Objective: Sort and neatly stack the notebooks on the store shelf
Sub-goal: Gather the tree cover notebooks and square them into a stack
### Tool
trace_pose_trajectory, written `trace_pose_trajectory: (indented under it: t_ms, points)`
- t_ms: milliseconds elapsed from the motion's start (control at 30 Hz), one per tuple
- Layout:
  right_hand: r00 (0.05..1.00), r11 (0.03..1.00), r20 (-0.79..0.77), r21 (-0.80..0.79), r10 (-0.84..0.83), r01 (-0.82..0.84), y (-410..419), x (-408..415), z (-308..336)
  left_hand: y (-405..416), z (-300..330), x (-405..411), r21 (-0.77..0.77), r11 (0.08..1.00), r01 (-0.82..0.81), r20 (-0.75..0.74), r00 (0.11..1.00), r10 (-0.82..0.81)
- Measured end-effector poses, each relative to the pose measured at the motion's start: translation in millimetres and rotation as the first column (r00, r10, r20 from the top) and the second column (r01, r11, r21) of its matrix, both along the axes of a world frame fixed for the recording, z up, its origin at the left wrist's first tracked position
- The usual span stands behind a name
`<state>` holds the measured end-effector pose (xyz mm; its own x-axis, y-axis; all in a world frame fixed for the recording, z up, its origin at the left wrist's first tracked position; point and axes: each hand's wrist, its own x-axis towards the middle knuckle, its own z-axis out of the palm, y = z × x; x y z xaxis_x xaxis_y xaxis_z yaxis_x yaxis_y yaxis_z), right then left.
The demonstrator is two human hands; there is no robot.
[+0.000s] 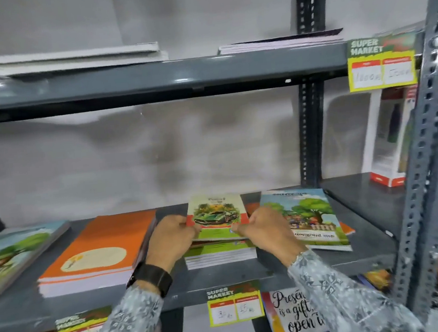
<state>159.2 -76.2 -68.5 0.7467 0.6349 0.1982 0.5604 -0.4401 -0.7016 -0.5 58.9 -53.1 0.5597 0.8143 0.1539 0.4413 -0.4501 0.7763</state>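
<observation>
On the shelf (355,257), both hands (172,237) grip the car notebook (217,211).

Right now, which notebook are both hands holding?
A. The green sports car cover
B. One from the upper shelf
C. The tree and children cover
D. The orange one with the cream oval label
A: the left hand and right hand each grip a lower corner of the green car notebook, tilted up over its matching stack.

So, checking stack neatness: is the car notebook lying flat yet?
No. Car notebook is tilted, held by both hands above its stack.
</observation>
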Motion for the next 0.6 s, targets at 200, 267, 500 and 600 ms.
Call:
trace_pose_trajectory:
  t_ms: [200, 267, 500, 600]
  points:
    - [0.988, 0.997, 0.151, -0.076, 0.003, 0.008, 2.4, -3.9, -4.9, 8.8, -15.3, -0.5, 0.029, 0.999, 0.016, -0.183, 0.983, -0.010]
    - [0.988, 0.999, 0.156, -0.041, 0.004, 0.003, -9.0, 2.4, 0.1, 2.6, -7.9, 3.4, 0.140, 0.990, 0.011, -0.213, 0.977, 0.019]
    - [0.913, 0.927, 0.290, -0.153, -0.289, 0.342, -76.6, 59.8, 18.2, -62.4, 19.7, 73.6, 0.329, 0.917, 0.227, -0.146, 0.971, -0.188]
    - [0.901, 0.848, 0.259, -0.323, -0.347, 0.420, -102.8, 69.0, 19.2, -85.0, 12.9, 115.1, 0.338, 0.869, 0.362, -0.433, 0.879, -0.198]
